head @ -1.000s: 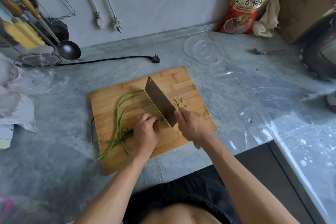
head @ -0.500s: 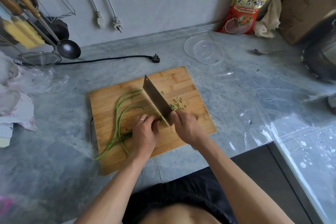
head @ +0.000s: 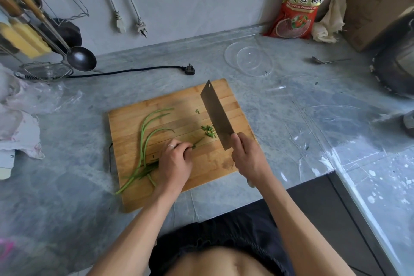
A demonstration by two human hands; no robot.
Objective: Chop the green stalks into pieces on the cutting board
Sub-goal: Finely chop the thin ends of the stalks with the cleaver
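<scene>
Grey marble counter (head: 280, 105) carries my wooden cutting board (head: 134, 123). On it my left hand (head: 174, 163) pins the green stalks (head: 143, 141), fingers curled over them. My right hand (head: 248, 159) grips the cleaver (head: 216, 114) beside the chopped pieces (head: 209, 131).

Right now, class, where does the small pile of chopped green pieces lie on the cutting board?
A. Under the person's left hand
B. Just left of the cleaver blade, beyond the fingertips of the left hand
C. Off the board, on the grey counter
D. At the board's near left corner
B: the chopped pieces sit on the cutting board beside the cleaver, beyond the left hand that holds the green stalks.
</scene>
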